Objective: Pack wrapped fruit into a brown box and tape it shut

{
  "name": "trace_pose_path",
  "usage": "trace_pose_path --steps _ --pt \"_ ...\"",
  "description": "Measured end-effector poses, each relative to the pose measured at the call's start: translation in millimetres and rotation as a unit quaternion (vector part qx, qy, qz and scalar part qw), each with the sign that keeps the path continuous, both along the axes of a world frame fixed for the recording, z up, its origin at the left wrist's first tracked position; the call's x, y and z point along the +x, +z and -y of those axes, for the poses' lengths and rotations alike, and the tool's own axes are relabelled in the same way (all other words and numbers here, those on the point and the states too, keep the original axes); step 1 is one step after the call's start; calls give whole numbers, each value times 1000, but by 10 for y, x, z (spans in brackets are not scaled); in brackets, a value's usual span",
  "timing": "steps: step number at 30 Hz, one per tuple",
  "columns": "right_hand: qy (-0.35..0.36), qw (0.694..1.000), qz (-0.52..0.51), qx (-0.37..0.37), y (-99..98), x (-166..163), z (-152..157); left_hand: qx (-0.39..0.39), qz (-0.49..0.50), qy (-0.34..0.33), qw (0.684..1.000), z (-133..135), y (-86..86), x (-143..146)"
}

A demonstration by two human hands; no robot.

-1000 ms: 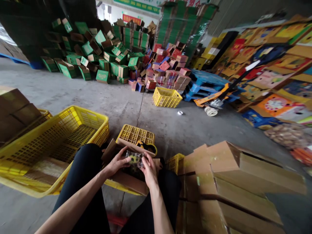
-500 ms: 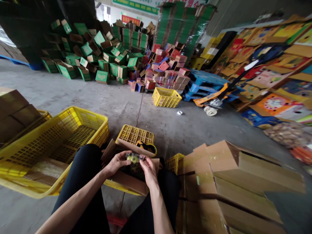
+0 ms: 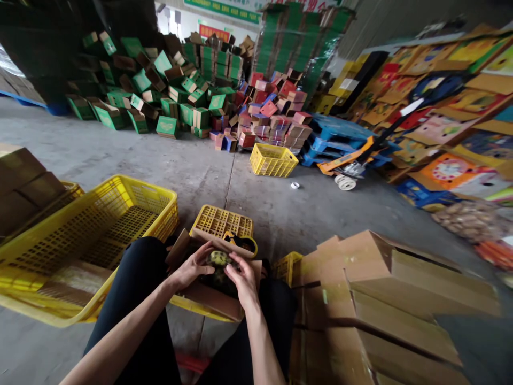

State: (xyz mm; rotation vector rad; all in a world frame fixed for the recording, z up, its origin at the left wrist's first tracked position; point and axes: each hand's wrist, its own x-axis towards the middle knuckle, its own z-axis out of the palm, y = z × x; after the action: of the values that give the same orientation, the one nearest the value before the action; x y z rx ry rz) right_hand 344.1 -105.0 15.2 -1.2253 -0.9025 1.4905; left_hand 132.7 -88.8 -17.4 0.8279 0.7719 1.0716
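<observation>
A mottled yellow-green fruit (image 3: 218, 259) shows at the opening of a cardboard box (image 3: 214, 306) between my knees. My left hand (image 3: 196, 267) is at the fruit's left side, thumb and fingers spread apart. On the other side, my right hand (image 3: 241, 274) has its fingers stretched towards the fruit, with the fingertips beside or touching it. Whether the fingertips press on the fruit is hard to see. Darker green contents lie lower in the box, partly hidden by my hands.
A large yellow crate (image 3: 156, 214) stands at my left, and stacked brown cartons (image 3: 360, 289) at my right. An upturned yellow crate (image 3: 220, 219) with a yellow-black tape dispenser (image 3: 246, 243) is beyond the box. Farther off are a pallet jack (image 3: 356, 160) and green boxes (image 3: 166, 125).
Half a second ago my fingers pinched clear plastic stretched around the fruit. Now they have spread apart around the fruit, whose mottled surface shows more fully.
</observation>
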Motion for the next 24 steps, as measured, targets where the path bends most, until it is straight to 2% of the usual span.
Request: trace_pose_path --steps 3,6,13,15,19,24 --pt "-3 999 25 24 14 8 -14 -46 34 -8 998 16 -28 20" --pt "26 999 30 28 50 -3 2 -100 51 6 994 30 -36 10" --pt "94 995 17 21 221 -80 46 -80 48 30 995 -3 58 -12" --pt "84 996 -1 16 282 -95 46 -64 50 36 996 -24 115 -1" --pt "19 999 -42 18 339 -78 16 -32 51 48 997 -66 209 14" --pt "-8 999 -49 -12 224 -31 -25 -16 37 55 998 -63 239 -11"
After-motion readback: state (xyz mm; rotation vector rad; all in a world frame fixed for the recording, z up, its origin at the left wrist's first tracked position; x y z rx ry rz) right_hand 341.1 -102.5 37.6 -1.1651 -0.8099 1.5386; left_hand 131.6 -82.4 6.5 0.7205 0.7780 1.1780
